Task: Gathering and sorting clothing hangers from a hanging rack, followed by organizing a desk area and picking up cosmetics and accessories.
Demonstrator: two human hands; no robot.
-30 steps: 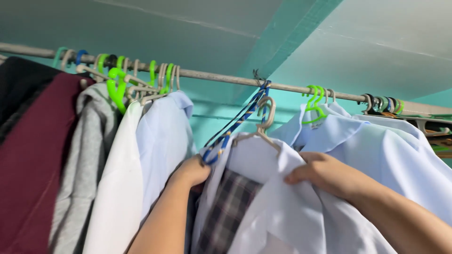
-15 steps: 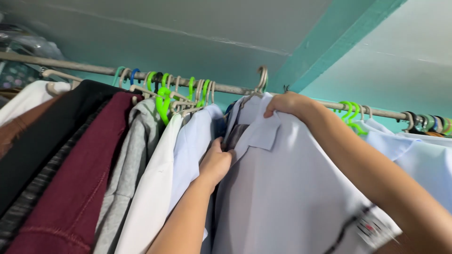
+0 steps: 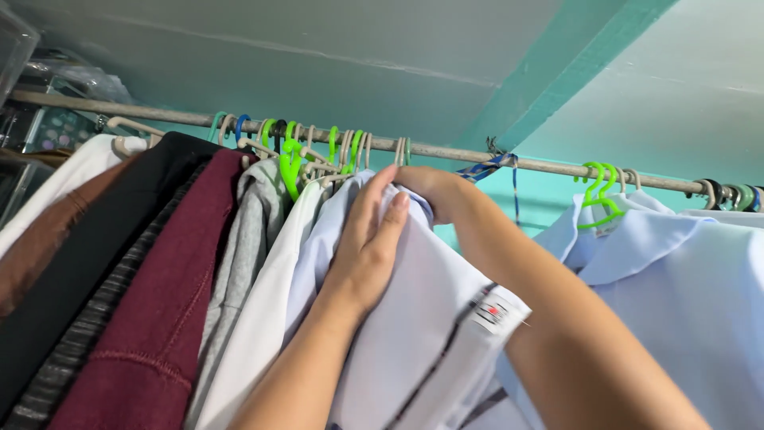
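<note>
A pale blue shirt (image 3: 422, 318) with a small patch on its sleeve hangs from the metal rail (image 3: 549, 165). Its beige hanger hook (image 3: 400, 151) sits beside the other hooks. My left hand (image 3: 368, 247) lies flat on the shirt's shoulder with the fingers stretched upward. My right hand (image 3: 434, 189) reaches over from the right and grips the top of the same shirt just under the rail. Its fingers are partly hidden behind my left hand and the cloth.
Left of the shirt hang a white shirt (image 3: 263, 318), a grey top (image 3: 247, 231), a maroon garment (image 3: 159, 302) and a black one (image 3: 95, 239), with bright green hangers (image 3: 290, 159) among them. More pale blue shirts (image 3: 676, 279) hang to the right. A blue cord (image 3: 485, 169) is tied on the rail.
The shirt rose from below the rail, was hooked on it, then slid left against the other clothes. My left hand moved from its front edge onto its shoulder.
</note>
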